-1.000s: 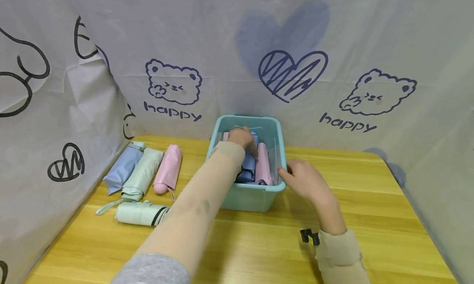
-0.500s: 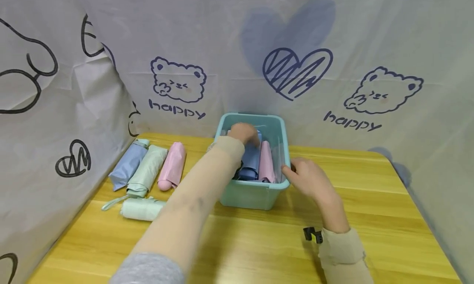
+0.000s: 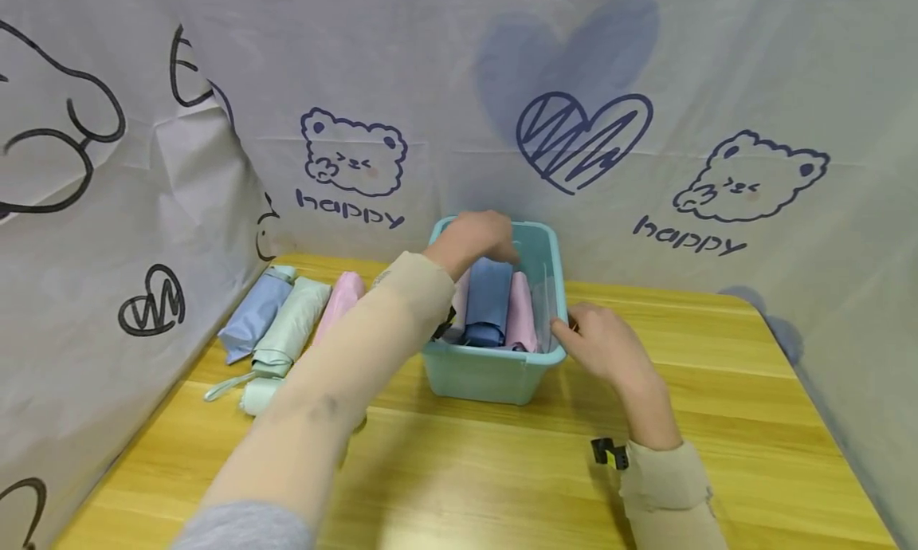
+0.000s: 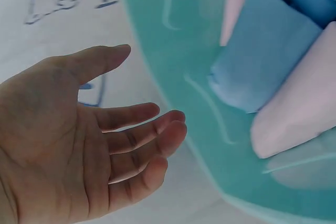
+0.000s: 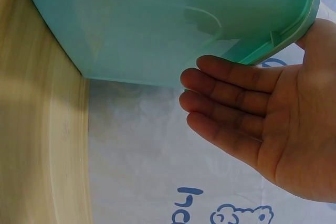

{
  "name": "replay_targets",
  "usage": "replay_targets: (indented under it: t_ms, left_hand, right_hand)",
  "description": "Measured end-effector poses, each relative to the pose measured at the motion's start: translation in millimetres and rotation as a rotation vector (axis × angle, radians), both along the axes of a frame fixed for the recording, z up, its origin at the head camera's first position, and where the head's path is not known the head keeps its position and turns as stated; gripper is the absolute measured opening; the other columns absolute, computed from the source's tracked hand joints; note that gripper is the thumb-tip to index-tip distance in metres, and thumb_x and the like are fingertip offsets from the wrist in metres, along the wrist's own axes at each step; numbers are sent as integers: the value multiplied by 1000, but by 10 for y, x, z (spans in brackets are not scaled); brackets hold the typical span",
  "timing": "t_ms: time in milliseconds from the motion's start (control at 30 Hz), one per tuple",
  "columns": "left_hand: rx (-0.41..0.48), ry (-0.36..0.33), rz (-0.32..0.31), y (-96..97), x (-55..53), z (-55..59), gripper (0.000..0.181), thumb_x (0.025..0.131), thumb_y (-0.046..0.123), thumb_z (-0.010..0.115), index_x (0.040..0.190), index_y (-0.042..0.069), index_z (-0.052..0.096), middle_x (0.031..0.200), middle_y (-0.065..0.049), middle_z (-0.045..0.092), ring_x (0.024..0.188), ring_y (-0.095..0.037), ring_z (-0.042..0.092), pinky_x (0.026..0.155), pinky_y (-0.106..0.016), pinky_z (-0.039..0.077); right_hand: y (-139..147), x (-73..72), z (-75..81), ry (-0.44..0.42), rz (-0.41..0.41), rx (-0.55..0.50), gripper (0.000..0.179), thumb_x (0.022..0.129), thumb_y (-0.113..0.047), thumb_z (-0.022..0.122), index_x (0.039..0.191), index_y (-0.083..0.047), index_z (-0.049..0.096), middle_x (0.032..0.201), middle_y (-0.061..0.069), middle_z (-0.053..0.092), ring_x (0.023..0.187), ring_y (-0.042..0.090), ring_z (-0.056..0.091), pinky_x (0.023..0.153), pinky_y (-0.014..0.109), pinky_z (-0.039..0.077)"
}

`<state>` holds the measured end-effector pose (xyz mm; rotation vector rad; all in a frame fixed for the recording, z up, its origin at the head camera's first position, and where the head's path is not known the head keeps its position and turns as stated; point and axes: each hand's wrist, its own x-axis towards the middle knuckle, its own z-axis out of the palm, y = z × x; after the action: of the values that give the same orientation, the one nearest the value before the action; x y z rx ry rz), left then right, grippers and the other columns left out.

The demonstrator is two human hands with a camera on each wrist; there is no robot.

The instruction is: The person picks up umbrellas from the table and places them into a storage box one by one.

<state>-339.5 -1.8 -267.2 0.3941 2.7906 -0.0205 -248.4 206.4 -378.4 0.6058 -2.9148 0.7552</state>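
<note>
A turquoise plastic bin [image 3: 476,379] stands on the table with folded umbrellas inside. In it lie a blue umbrella [image 3: 489,299], a pink umbrella [image 3: 522,315] on its right, and a paler pink one [image 3: 460,299] at its left, partly hidden by the arm. My left hand [image 3: 476,237] hovers over the bin's back left rim. The left wrist view shows that hand [image 4: 89,140] holding nothing, fingers loosely bent, thumb apart. My right hand [image 3: 606,344] holds the bin's right rim, thumb over the edge. Its fingers [image 5: 226,103] lie along the outside in the right wrist view.
To the left on the wooden table [image 3: 488,470] lie a blue umbrella [image 3: 256,315], a mint umbrella [image 3: 292,327] and a pink umbrella [image 3: 341,299]. Another mint umbrella [image 3: 260,396] lies before them, mostly behind my left forearm. A printed cloth [image 3: 459,72] hangs close behind the bin.
My left hand has let go of the blue umbrella in the bin and risen up and back to the rim. The right hand keeps its hold. The head view has shifted slightly.
</note>
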Motion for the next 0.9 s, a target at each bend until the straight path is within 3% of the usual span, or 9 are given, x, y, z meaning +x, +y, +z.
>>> replay_targets:
  t_ms: [100, 167, 333, 500, 733, 900]
  left_hand:
    - [23, 45, -3, -32, 73, 88, 57, 100, 52, 58, 141, 12, 59, 144, -8, 59, 124, -25, 59, 106, -49, 47]
    - [51, 72, -1, -62, 123, 141, 60, 100, 53, 58, 143, 11, 56, 142, -8, 60, 123, -25, 59, 105, -50, 48]
    - [155, 124, 0, -183, 265, 218, 77, 101, 53, 58, 159, 8, 35, 149, -12, 55, 131, -30, 57, 105, -52, 48]
    - [273, 192, 10, -349, 440, 249, 70, 101, 51, 58, 154, 10, 41, 146, -8, 58, 125, -28, 61, 98, -49, 52]
    - [448, 277, 59, -574, 666, 261, 62, 102, 48, 61, 150, 12, 45, 119, -3, 66, 88, -21, 65, 72, -39, 54]
    - [544, 376, 95, -772, 778, 222, 63, 102, 45, 60, 154, 13, 43, 117, -2, 65, 85, -19, 64, 69, -39, 53]
  right_hand:
    - [0, 5, 8, -14, -5, -2, 29, 103, -30, 52, 85, -10, 62, 70, 3, 51, 62, 19, 50, 57, 34, 41]
    - [1, 9, 20, -21, -7, -3, 30, 103, -31, 51, 85, -10, 62, 70, 3, 52, 63, 19, 50, 57, 34, 41]
    - [1, 10, 25, -17, 2, -5, 29, 104, -30, 52, 87, -9, 63, 71, 3, 52, 63, 19, 50, 58, 34, 41]
    - [7, 9, 9, -12, 9, -7, 29, 104, -30, 52, 89, -9, 64, 71, 3, 51, 63, 19, 50, 58, 35, 41]
    - [9, 8, -5, -14, 0, -9, 30, 104, -32, 51, 90, -9, 65, 74, 5, 53, 65, 20, 50, 59, 35, 41]
    - [4, 20, -2, -7, 2, -12, 30, 103, -31, 51, 95, -7, 67, 79, 6, 56, 69, 21, 52, 61, 35, 42]
